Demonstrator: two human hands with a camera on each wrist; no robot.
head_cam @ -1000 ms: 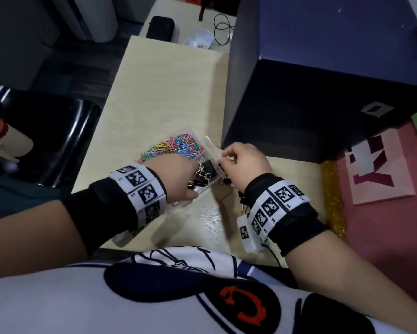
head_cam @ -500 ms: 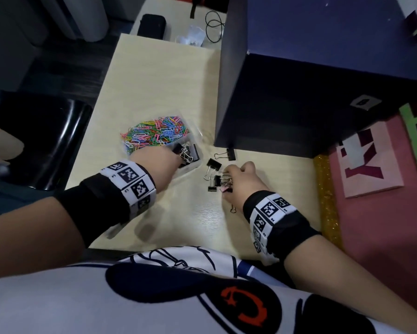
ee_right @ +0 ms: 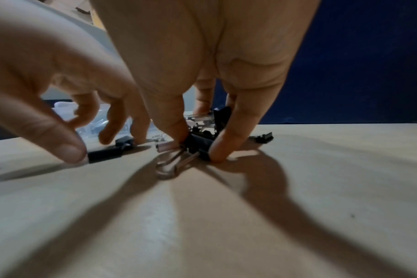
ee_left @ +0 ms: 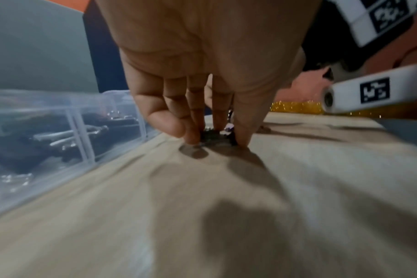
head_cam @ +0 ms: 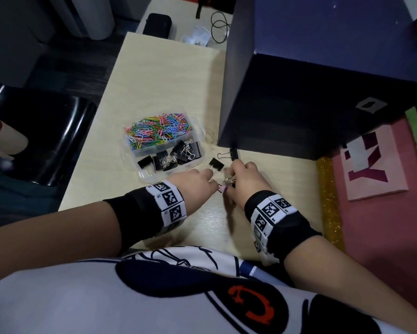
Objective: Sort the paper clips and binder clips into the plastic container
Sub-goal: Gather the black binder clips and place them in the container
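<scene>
Two hands are lowered onto the counter (head_cam: 154, 75): a black binder clip (ee_right: 198, 144) is pinched by the right hand (head_cam: 245, 180), another (ee_left: 214, 138) by the left hand (head_cam: 198, 184). Paper clips (head_cam: 157, 131) are held in the plastic container (head_cam: 140, 154) just beside.

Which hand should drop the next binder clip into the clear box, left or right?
Left, probably. The left hand pinches a small black binder clip and lies next to the plastic container; the right hand grips another clip farther away.
</scene>
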